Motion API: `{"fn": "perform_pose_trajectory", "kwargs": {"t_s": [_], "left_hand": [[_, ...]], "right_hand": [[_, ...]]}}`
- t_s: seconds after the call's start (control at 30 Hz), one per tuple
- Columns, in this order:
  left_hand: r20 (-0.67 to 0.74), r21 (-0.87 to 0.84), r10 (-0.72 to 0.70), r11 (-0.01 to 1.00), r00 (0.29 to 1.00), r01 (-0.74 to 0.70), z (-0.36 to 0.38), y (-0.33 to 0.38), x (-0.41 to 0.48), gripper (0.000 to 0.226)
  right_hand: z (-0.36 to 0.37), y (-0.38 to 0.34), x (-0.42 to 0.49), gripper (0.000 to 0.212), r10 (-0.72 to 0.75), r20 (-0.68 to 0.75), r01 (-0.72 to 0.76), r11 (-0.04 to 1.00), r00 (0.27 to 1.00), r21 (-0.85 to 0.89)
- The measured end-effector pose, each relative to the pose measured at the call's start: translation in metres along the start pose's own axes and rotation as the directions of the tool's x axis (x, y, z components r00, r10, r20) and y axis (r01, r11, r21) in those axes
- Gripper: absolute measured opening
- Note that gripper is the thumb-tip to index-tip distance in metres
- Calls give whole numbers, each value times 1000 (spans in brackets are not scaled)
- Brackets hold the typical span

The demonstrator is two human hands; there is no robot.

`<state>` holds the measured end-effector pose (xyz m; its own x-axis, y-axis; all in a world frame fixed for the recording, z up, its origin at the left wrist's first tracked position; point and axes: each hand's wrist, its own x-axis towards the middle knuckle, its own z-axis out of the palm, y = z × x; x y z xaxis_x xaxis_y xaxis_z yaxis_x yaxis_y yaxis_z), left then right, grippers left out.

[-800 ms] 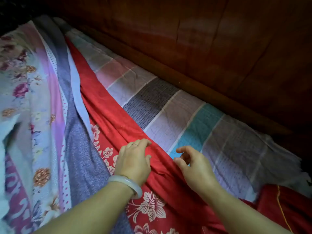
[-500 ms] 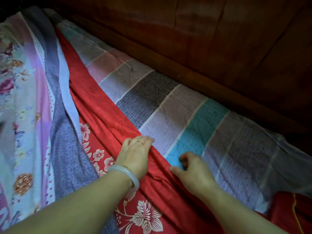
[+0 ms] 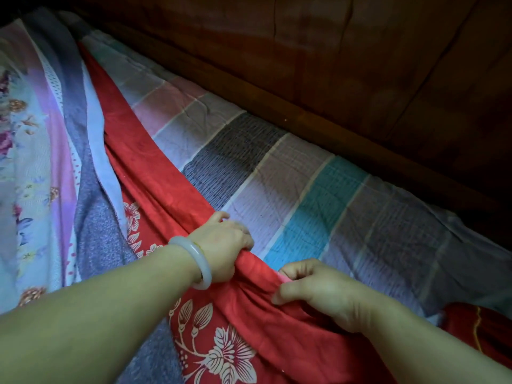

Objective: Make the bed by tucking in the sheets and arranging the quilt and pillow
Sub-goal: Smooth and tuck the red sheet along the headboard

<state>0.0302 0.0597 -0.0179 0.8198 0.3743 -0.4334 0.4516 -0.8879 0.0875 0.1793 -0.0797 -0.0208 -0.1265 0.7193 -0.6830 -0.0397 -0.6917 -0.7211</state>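
The red cotton sheet (image 3: pixel 155 173) carries cream flower prints. The striped mattress cover (image 3: pixel 277 176) shows grey, pink, teal and lilac bands with white lines. The floral quilt (image 3: pixel 33 151) is pale blue, pink and purple. The wooden bed frame (image 3: pixel 360 79) is dark reddish-brown.

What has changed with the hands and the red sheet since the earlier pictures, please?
Both hands took hold. The left hand, which lay on the edge of the red sheet, now grips it. The right hand pinches it alongside, bunching the cloth between them. The striped underlay and the floral quilt stayed as they were.
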Motion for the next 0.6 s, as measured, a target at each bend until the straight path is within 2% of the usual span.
{"fn": "perform_pose_trajectory", "kwargs": {"t_s": [0.07,0.17,0.27,0.33,0.37,0.43,0.47,0.5,0.53,0.6], "left_hand": [[73,-49,-15,999,997,19,-9,0,-3,13],[53,-100,-58,993,997,63,-19,2,-4,13],[-71,-148,-93,986,993,82,-25,6,1,15],[-198,-187,-127,978,972,90,-25,9,7,20],[-266,-233,-156,968,951,94,-26,11,11,22],[-396,-318,-228,943,889,100,-30,14,18,23],[-473,-319,-232,944,850,81,-32,16,22,23],[-552,-264,-215,962,806,75,-35,18,27,21],[-616,-180,-200,977,762,111,-37,18,31,19],[-696,-48,-180,977,695,206,-43,18,38,17]], "right_hand": [[-2,-1,-4,24,19,69,-27,994,997,105],[-6,2,-2,31,0,27,-2,998,1000,69],[-18,7,1,41,-54,-129,55,998,990,8],[-29,9,0,34,-71,-167,81,995,983,55],[-33,7,-3,29,-61,-133,73,994,989,84],[-38,8,-9,51,-44,-22,46,997,999,64],[-39,9,-12,61,-31,11,31,999,999,27],[-40,12,-13,61,-33,23,33,999,999,-9],[-39,14,-15,54,-51,10,51,998,999,-32],[-42,16,-14,26,-114,-134,108,993,984,-53]]}}
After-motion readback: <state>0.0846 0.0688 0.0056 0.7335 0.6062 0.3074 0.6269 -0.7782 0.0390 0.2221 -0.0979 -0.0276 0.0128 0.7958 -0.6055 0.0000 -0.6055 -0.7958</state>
